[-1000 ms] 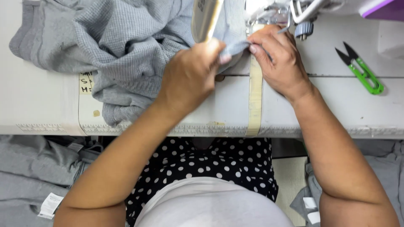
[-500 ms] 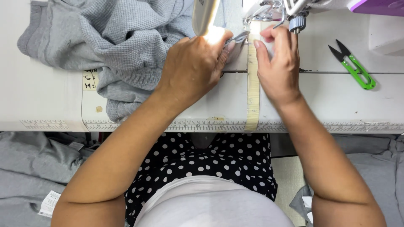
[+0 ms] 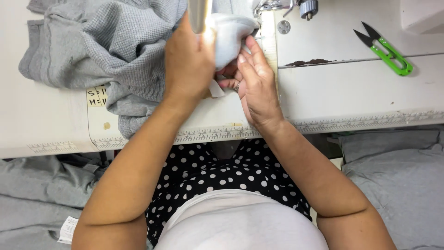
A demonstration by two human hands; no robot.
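A grey waffle-knit garment (image 3: 106,41) lies bunched on the white sewing table (image 3: 351,97), spreading to the far left. My left hand (image 3: 188,62) grips a folded pale part of that garment (image 3: 231,34) just in front of the sewing machine's needle area (image 3: 273,7). My right hand (image 3: 256,85) is cupped against the same fold from the right, fingers touching the cloth and a small white label (image 3: 215,89) beneath it. The fingertips of both hands are partly hidden by the fabric.
Green-handled thread snips (image 3: 386,48) lie on the table at the right. Paper size tags (image 3: 97,96) are stuck on the table by the garment. Ruler markings (image 3: 351,121) run along the table's front edge. Grey fabric piles lie below at the left (image 3: 32,194) and right (image 3: 397,180).
Both hands have pulled back from the needle toward me and bunched the pale fold between them. The yellow tape strip under the right hand is now hidden.
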